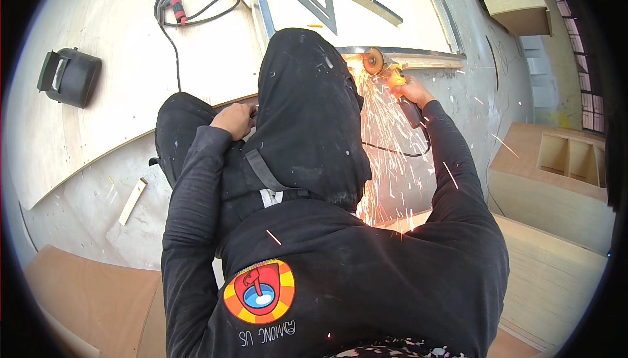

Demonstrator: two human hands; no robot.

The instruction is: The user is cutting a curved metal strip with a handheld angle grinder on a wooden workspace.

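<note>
My right hand (413, 91) is wrapped round an angle grinder (396, 79) with a yellow head and a dark body. Its round disc (373, 61) touches the near edge of a metal frame (418, 51), and orange sparks (386, 129) stream from there toward me, past my right leg. Between my knees, my left hand (235, 120) is curled against my dark trousers; the fingertips are partly hidden, and whatever they may hold does not show. Inside the frame lie a dark triangular set square (316, 6) and a small orange pencil-like stick (314, 26).
A black welding mask (72, 77) rests on a large pale plywood sheet (124, 113) at left. Beyond my knees lies a cable with a red and black connector (177, 9). A wood strip (133, 202) is on the grey floor. Plywood boxes (556, 155) stand at right.
</note>
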